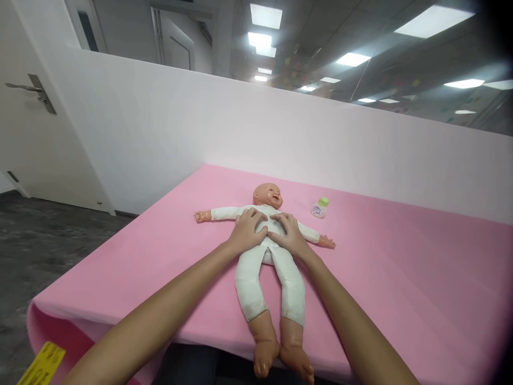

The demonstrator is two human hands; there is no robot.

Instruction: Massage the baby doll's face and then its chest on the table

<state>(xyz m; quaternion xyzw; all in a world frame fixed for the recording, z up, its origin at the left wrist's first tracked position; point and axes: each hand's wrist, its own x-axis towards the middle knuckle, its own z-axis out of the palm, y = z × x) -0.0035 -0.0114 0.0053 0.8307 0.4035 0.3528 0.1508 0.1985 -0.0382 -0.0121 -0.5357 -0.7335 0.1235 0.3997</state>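
A baby doll with a white cloth body lies on its back on the pink-covered table. Its head is at the far end, and its feet reach the near edge. My left hand rests on the left side of the doll's chest, fingers spread and a little bent. On the other side of the chest lies my right hand, its fingers apart too. The two thumbs point inward and almost meet over the belly. Both palms are hidden from view.
A small clear bottle with a green cap stands right of the doll's head. Behind the table runs a white partition wall. A door is at the left, and a yellow tag shows at the lower left.
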